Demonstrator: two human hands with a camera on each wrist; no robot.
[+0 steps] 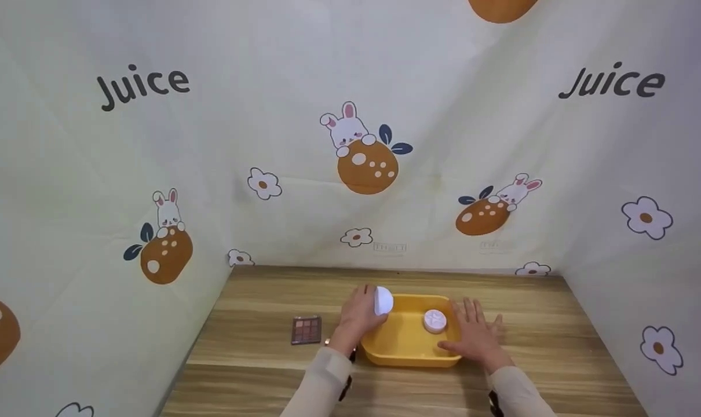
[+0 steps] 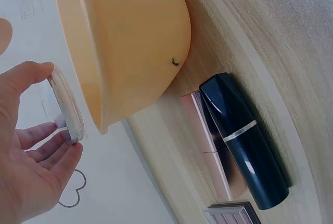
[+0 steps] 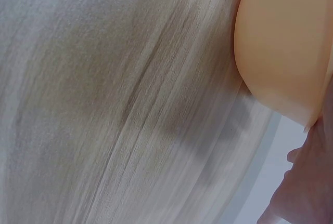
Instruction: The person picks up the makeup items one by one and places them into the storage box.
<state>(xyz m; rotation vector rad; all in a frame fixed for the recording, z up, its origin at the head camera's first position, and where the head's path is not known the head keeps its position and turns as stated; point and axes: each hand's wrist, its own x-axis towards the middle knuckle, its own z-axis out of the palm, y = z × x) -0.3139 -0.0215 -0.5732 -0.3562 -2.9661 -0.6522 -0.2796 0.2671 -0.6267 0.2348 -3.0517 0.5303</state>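
My left hand (image 1: pixel 359 313) pinches a flat round white case (image 1: pixel 383 300) between thumb and fingers, above the left rim of a yellow plastic bin (image 1: pixel 408 360). In the left wrist view the case (image 2: pixel 67 102) shows edge-on with a clear rim, beside the bin and apart from it. A small round white container (image 1: pixel 435 321) with a raised star-like pattern on its top lies in the bin toward the right. At the bin's right rim rests my right hand (image 1: pixel 475 336), its fingers spread and straight, the thumb over the inside.
Left of the bin an eyeshadow palette (image 1: pixel 306 330) lies on the wooden table (image 1: pixel 258 353). The left wrist view also shows a dark tube with a silver band (image 2: pixel 244 141) and a pinkish flat box (image 2: pixel 208 141). A printed cloth (image 1: pixel 292 231) encloses the table's back and sides.
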